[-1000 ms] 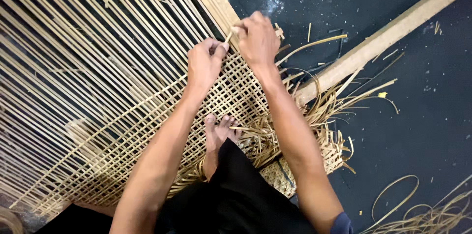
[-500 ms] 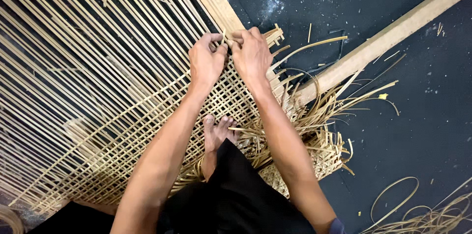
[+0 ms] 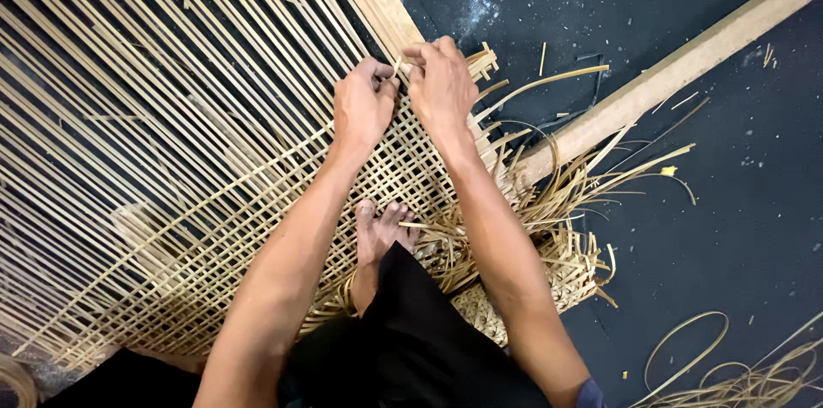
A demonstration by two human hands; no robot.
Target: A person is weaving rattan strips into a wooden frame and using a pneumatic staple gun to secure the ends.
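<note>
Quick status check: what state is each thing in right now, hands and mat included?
Left hand: fingers pinched on a thin strip at the mat's edge.
Right hand: fingers closed on the same strip, touching the left hand.
Woven mat: partly woven, long strips loose beyond the hands.
Wooden batten: lying flat on the dark floor.
Bare foot: resting on the woven part.
Loose strip ends: splayed, curling.

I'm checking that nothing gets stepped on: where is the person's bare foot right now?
In the head view the bare foot rests on the woven cane mat, low centre, between the two forearms, below the left hand and right hand.
</note>
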